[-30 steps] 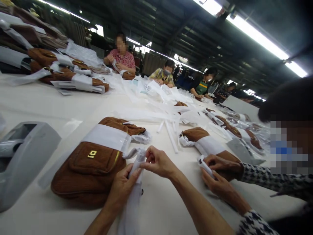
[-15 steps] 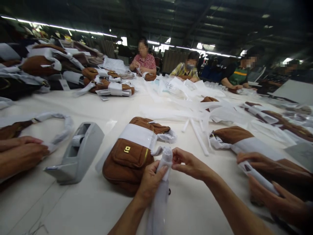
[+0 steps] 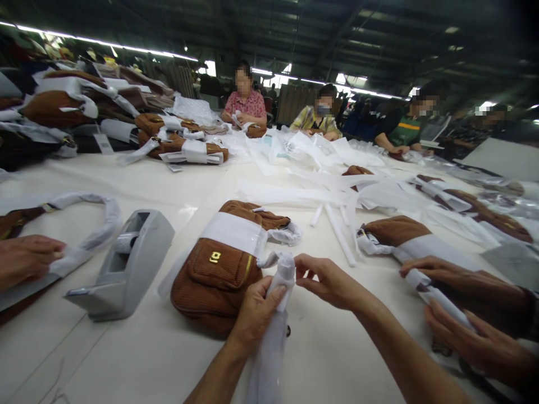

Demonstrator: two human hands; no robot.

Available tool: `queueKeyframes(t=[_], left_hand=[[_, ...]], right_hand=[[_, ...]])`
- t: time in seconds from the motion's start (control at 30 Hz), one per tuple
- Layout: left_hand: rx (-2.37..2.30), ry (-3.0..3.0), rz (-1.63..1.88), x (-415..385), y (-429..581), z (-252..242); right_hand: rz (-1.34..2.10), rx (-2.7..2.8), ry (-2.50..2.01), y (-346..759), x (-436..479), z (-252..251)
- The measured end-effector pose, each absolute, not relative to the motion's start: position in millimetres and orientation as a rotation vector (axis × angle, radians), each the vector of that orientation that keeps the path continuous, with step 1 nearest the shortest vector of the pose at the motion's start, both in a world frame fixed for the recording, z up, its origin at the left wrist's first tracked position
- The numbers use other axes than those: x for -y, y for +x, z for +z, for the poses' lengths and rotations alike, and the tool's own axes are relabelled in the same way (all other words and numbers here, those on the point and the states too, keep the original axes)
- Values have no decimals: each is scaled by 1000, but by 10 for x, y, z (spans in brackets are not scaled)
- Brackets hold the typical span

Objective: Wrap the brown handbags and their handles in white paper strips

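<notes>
My left hand (image 3: 260,314) is closed round a bag strap (image 3: 273,342) wrapped in white paper, its thumb lying along the front. At the strap's upper end, my right hand (image 3: 326,279) has its thumb and fingertips pinched against the wrapping; whatever lies between them is too small to make out. The strap joins a brown corduroy bag (image 3: 221,286) that lies to the left of my hands, with a gold emblem on its pocket and a white paper band (image 3: 233,233) round it.
A grey tape dispenser (image 3: 135,269) stands left of the bag. Co-workers' hands (image 3: 458,314) handle a wrapped strap at right; another hand (image 3: 29,258) is at far left. Wrapped bags (image 3: 185,151) and paper sheets (image 3: 307,148) lie farther back, where several people sit.
My hands keep nearly the same hold on the wrapped strap. The view has shifted slightly. At far left, the co-worker's hand has moved along the paper-wrapped strap.
</notes>
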State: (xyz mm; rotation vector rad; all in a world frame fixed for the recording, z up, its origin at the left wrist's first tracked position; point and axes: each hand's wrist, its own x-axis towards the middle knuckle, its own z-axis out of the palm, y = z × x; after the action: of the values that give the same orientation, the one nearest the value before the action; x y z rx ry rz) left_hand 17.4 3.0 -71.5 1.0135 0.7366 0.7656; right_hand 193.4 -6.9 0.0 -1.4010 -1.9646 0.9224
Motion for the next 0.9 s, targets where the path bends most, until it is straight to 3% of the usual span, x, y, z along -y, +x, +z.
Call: queueKeyframes(t=[0.27, 0.5, 0.9], left_hand=[[-833, 929, 684, -37, 197, -670], [-824, 837, 787, -24, 183, -655], [-613, 1017, 976, -51, 174, -752]], right_hand=[[834, 1733, -1401, 1773, -28, -267], [690, 1069, -1570, 1517, 166, -585], [1112, 875, -1360, 1265, 345, -483]])
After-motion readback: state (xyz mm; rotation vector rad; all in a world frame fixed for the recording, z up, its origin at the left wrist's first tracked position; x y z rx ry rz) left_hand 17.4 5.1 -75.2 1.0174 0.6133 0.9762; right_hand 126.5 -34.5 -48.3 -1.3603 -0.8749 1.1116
